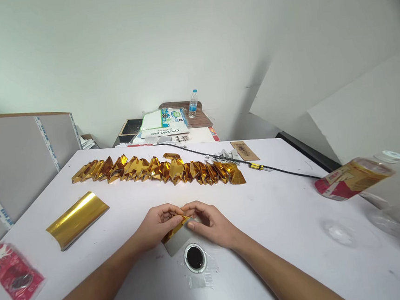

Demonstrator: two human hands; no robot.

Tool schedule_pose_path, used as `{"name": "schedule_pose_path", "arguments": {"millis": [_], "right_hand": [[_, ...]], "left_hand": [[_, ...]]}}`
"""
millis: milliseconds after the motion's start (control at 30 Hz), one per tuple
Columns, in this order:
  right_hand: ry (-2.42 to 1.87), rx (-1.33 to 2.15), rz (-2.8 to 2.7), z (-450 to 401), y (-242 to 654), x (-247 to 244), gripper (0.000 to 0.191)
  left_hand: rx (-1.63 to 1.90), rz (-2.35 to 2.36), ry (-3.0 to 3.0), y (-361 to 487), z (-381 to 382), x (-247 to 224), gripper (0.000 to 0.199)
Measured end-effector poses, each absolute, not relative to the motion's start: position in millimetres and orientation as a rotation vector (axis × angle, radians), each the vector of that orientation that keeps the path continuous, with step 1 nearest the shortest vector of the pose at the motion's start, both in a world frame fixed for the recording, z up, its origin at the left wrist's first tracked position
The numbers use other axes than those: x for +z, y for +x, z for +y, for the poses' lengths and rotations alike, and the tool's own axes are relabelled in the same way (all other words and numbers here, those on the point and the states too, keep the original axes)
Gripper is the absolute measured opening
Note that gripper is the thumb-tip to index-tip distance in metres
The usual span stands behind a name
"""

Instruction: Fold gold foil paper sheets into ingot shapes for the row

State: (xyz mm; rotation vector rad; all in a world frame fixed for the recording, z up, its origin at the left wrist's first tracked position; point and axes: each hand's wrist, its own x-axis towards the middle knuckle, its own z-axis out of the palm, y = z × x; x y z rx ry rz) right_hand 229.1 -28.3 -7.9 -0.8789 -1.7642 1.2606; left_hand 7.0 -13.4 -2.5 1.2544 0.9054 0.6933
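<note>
Between my hands is a sheet of gold foil paper, its grey back showing and its far edge folded over to the gold side. My left hand pinches the folded edge from the left, thumb on top. From the other side my right hand pinches the same sheet, its fingertips nearly meeting the left ones. Just below the paper sits a small round tin with dark contents, with clear tape around it on the table. Beyond my hands lies a long row of folded gold paper ingots.
A curved stack of gold paper and a red packet lie left. A black cable crosses the back right, near a brown card. At right a large labelled bottle leans. A water bottle stands behind the table.
</note>
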Motion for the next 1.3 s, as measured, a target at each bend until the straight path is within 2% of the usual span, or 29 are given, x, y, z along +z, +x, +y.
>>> {"name": "schedule_pose_path", "arguments": {"millis": [67, 167, 533, 967, 1300], "right_hand": [[-0.953, 1.289, -1.752, -27.0, 228.8, -8.7, 0.043], [-1.071, 1.128, -1.782, -24.9, 228.4, -8.4, 0.041], [-1.025, 0.835, -1.981, -25.2, 226.8, -9.8, 0.032], [-1.036, 0.933, -1.944, -22.5, 224.6, -14.2, 0.017], [-1.113, 0.950, -1.920, -20.2, 225.0, -13.2, 0.015]], "left_hand": [[0.699, 0.929, 1.243, 7.7, -12.7, -5.4, 0.056], [0.699, 0.958, 1.264, 8.7, -11.5, -7.3, 0.055], [0.688, 1.027, 1.294, 7.0, -10.2, -5.2, 0.054], [0.714, 1.033, 1.368, 9.8, -11.1, 0.3, 0.044], [0.683, 1.063, 1.408, 7.6, -8.1, 0.9, 0.042]]}}
